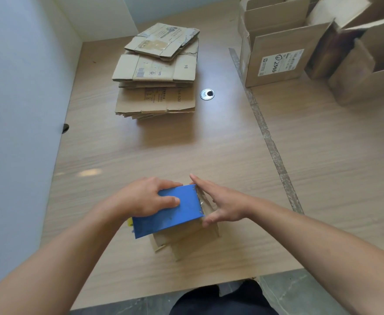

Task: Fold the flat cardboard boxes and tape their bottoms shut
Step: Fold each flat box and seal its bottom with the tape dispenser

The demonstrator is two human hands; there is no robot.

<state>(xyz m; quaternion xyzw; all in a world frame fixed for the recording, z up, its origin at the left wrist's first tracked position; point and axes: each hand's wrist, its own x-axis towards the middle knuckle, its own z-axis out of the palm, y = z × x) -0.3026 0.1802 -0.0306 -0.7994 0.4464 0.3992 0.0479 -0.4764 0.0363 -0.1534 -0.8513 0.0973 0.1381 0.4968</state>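
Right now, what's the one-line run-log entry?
left hand grips blue tape dispenser atop box | right hand, flat, at dispenser's blade end | flat stack beyond

person, seen from own head camera.
- left hand (pixel 145 197): bare; thumbnail short.
- right hand (pixel 221 204): bare.
- forearms (pixel 311 233): two, bare from wrist to frame edge.
- lower body: dark, near-black garment (pixel 222 301) at bottom centre; its type cannot be told.
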